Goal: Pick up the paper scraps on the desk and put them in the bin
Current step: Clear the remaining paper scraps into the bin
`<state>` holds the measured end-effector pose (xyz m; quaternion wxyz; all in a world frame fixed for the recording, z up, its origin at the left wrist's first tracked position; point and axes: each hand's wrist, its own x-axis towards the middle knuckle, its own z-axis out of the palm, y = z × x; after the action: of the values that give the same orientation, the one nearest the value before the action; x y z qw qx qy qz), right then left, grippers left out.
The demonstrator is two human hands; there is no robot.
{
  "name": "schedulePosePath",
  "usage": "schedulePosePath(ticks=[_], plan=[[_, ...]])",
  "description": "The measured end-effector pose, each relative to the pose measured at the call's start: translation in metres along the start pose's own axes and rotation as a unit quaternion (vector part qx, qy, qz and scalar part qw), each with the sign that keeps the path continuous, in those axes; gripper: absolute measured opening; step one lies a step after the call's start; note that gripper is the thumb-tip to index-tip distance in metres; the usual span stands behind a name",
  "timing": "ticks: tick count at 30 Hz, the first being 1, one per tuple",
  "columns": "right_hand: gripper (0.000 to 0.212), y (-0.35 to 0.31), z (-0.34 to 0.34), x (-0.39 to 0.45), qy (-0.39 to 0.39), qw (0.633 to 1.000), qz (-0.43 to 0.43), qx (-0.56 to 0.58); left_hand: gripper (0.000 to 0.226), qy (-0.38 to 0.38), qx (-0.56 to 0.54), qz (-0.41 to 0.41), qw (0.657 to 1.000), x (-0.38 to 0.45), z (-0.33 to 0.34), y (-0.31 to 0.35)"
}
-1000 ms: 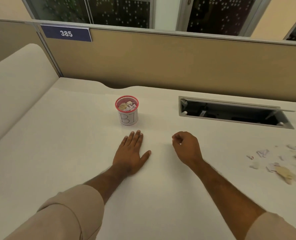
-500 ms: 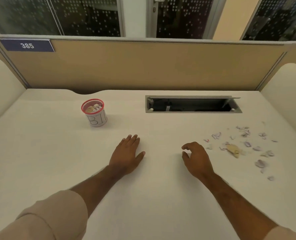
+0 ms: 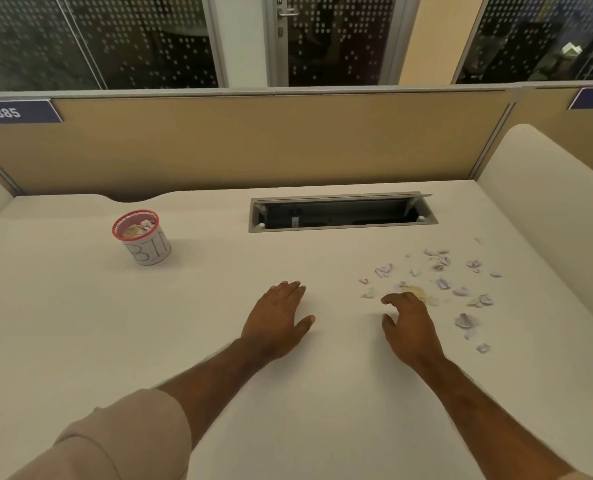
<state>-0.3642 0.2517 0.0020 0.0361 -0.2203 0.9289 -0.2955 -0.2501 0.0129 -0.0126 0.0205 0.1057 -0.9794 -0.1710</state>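
Several small paper scraps (image 3: pixel 442 283), mostly pale purple, lie scattered on the right side of the white desk (image 3: pixel 149 341). A tan crumpled scrap (image 3: pixel 420 292) sits among them. My right hand (image 3: pixel 407 325) hovers at the left edge of the scatter, fingers loosely spread and holding nothing, its fingertips just short of the tan scrap. My left hand (image 3: pixel 277 318) lies flat on the desk at centre, palm down. The bin (image 3: pixel 142 241), a small white cup with a red mesh rim and "BIN" written on it, stands at the back left with scraps inside.
An open cable tray slot (image 3: pixel 342 213) is cut into the desk at the back centre. A tan partition (image 3: pixel 253 143) runs along the far edge. A white padded divider (image 3: pixel 548 202) rises on the right side.
My view has swung to the right, bringing the scraps into fuller view. My right hand has opened and moved right toward the scraps. The left hand stays flat on the desk.
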Motion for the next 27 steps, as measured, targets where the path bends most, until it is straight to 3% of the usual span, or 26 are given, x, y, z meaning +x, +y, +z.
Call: schedulePosePath(ticks=[6,11,18,27], plan=[[0.045,0.029,-0.021,0.02,0.022,0.999,0.031,-0.004,0.061,0.024,-0.025,0.014,0.999,0.02,0.009,0.036],[0.052,0.042,-0.022,0.038,-0.038,0.997,0.032,-0.059,0.058,0.04,-0.035,0.023,0.998,0.036,0.016,0.059],[0.029,0.049,-0.019,0.048,-0.044,0.996,-0.005,-0.081,0.055,0.033,-0.033,0.037,0.998,0.06,0.024,0.084],[0.027,0.062,-0.028,0.059,0.0,0.998,-0.026,-0.055,0.06,-0.008,-0.029,0.03,0.999,0.114,0.033,0.119]])
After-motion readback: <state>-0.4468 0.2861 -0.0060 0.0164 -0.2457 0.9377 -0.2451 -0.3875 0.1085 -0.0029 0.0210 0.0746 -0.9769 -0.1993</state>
